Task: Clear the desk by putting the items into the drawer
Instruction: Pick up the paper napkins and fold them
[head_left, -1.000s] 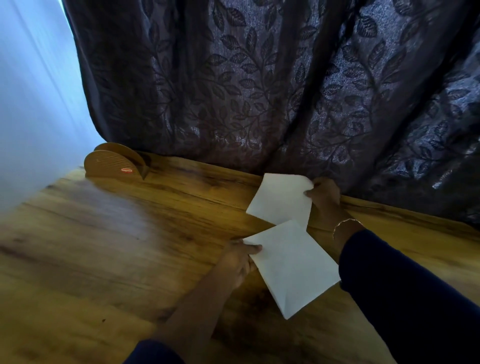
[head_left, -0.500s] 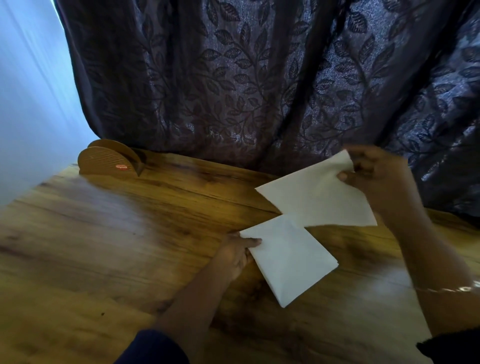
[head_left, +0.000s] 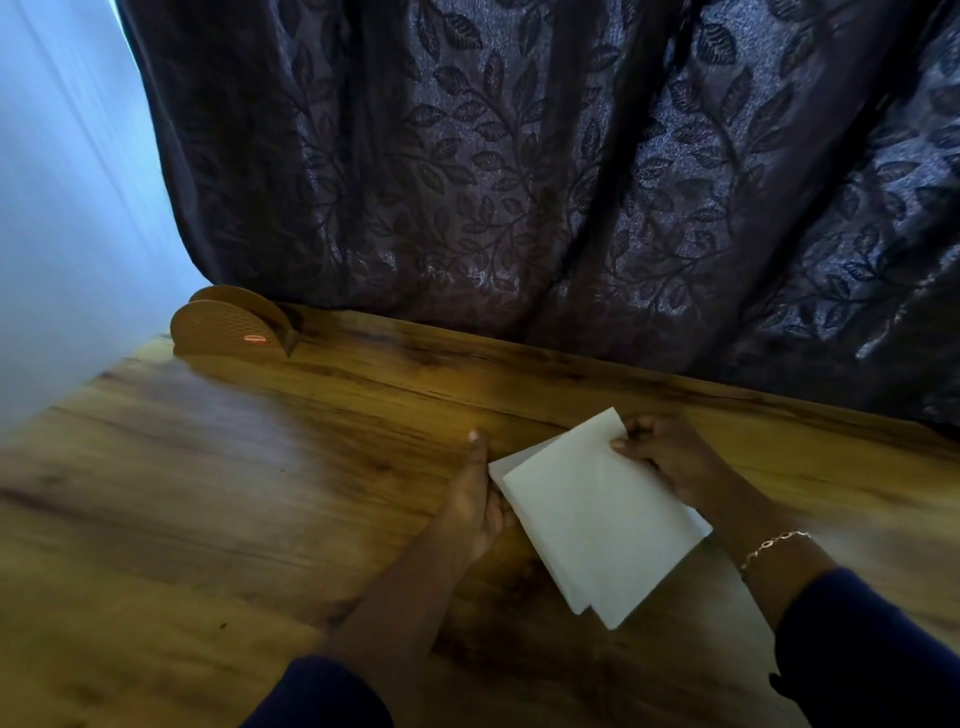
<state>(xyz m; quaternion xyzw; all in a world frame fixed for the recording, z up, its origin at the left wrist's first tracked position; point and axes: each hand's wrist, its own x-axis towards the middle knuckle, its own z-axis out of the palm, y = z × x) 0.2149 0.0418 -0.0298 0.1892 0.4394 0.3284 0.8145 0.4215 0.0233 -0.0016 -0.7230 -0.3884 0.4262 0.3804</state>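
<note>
The right hand (head_left: 670, 457) has laid its sheet onto the other; the sheets (head_left: 597, 525) are stacked at the desk's (head_left: 260, 493) near right. It pinches the far corner; the left hand (head_left: 478, 504) grips the left edge. One carry should suffice.

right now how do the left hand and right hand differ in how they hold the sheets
The right hand pinches the far corner of the sheets, thumb on top; the left hand grips their left edge from the side. The right wrist wears a bracelet; the left wrist is bare. Both hold the same white stack.
</note>
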